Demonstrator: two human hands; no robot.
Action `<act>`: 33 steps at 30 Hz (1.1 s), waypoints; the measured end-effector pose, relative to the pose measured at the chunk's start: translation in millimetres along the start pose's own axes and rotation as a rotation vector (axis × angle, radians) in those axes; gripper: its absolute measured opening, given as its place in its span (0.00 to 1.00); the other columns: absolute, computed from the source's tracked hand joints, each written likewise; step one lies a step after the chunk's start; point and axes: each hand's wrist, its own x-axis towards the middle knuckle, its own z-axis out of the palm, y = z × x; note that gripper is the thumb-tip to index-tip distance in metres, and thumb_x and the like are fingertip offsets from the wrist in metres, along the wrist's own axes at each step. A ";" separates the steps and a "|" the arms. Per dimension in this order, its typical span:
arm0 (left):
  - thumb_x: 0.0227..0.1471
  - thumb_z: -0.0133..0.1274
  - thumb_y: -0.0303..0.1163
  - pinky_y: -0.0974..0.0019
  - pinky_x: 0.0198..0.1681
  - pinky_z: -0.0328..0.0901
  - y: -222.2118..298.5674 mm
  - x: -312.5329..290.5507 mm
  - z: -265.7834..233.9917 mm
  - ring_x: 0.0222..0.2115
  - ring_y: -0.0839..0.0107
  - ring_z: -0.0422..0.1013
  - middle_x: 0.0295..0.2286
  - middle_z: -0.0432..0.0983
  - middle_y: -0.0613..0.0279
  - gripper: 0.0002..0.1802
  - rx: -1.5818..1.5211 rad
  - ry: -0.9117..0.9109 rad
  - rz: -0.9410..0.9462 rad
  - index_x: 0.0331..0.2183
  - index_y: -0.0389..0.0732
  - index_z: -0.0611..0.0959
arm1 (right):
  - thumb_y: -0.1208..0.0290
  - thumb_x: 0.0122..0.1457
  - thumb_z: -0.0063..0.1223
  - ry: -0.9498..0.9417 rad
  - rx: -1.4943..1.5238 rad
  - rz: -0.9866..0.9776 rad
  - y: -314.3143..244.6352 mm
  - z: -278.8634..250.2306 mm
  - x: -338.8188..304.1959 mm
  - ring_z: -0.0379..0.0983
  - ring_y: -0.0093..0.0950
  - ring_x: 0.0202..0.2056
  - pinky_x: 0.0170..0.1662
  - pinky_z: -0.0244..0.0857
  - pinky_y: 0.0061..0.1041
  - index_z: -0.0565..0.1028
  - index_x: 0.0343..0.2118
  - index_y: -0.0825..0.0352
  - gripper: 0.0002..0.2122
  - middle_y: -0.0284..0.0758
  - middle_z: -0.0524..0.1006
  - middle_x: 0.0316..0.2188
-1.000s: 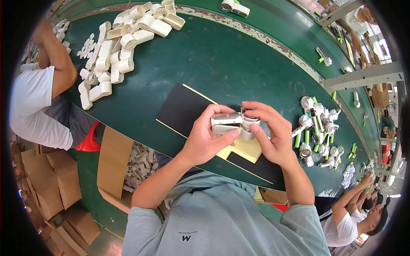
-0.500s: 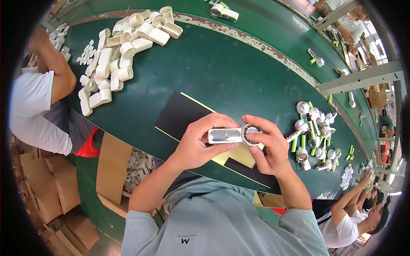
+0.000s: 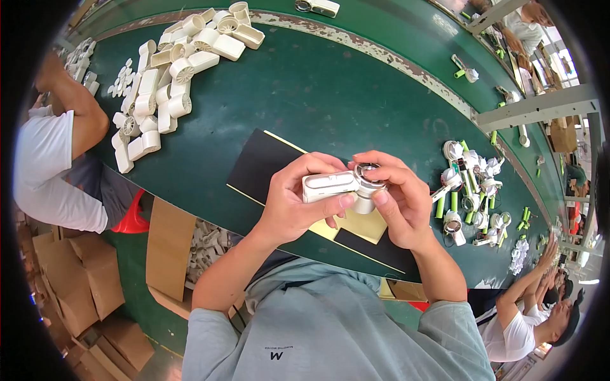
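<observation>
Between both hands, over the near part of the green table, is a white handheld fan (image 3: 330, 184) with a round head and a shiny ring. My left hand (image 3: 284, 202) wraps round its handle end, the thumb lying along the near side. My right hand (image 3: 405, 202) grips the round head, with fingers over the top ring and the thumb against its side. Under the hands lies a black pad (image 3: 257, 166) with yellow edges, partly hidden by them. A yellow sheet (image 3: 365, 223) shows beneath the fan.
A heap of white fan housings (image 3: 190, 63) spreads across the far left. To the right lie fan inner parts with green batteries (image 3: 469, 190). A grey metal post (image 3: 537, 109) crosses there. Cardboard boxes (image 3: 168, 247) stand lower left, and co-workers (image 3: 57, 140) sit at both sides.
Both hands have tilted the fan, so its handle's side and the side of its round head now show. They have risen slightly; the grip stays on both ends.
</observation>
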 end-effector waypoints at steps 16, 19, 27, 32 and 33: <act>0.45 0.72 0.24 0.60 0.45 0.76 2.8 -12.5 -0.9 0.44 0.59 0.79 0.49 0.77 0.52 0.24 0.705 -0.132 0.474 0.45 0.38 0.84 | 0.75 0.61 0.56 -0.065 -0.269 -0.021 -17.6 2.3 0.4 0.76 0.42 0.49 0.52 0.71 0.34 0.74 0.56 0.74 0.20 0.49 0.75 0.50; 0.44 0.72 0.23 0.61 0.46 0.76 4.2 -11.4 3.6 0.46 0.57 0.78 0.49 0.77 0.51 0.25 0.735 -0.153 0.496 0.46 0.39 0.83 | 0.70 0.68 0.47 -0.044 -0.169 0.089 -10.6 3.3 -1.5 0.76 0.38 0.42 0.45 0.70 0.32 0.77 0.51 0.74 0.15 0.46 0.77 0.43; 0.43 0.75 0.28 0.61 0.47 0.75 1.2 -7.4 4.7 0.46 0.59 0.77 0.50 0.76 0.52 0.31 0.790 -0.124 0.519 0.50 0.37 0.82 | 0.67 0.69 0.43 0.126 -0.334 -0.012 -9.1 7.8 -4.0 0.77 0.36 0.37 0.40 0.70 0.30 0.78 0.46 0.76 0.17 0.48 0.78 0.40; 0.44 0.75 0.30 0.62 0.44 0.75 5.2 -9.8 11.2 0.42 0.59 0.79 0.46 0.79 0.51 0.32 0.770 -0.072 0.302 0.51 0.35 0.81 | 0.73 0.66 0.46 0.162 -0.355 -0.076 -8.3 8.1 -4.3 0.77 0.36 0.35 0.38 0.71 0.29 0.78 0.47 0.76 0.14 0.47 0.78 0.38; 0.45 0.75 0.30 0.61 0.44 0.75 2.8 -10.0 11.0 0.41 0.59 0.79 0.44 0.79 0.51 0.32 0.780 -0.086 0.310 0.51 0.35 0.81 | 0.73 0.66 0.45 0.177 -0.318 -0.035 -8.4 9.3 -3.3 0.77 0.35 0.33 0.36 0.70 0.28 0.78 0.46 0.76 0.13 0.47 0.79 0.37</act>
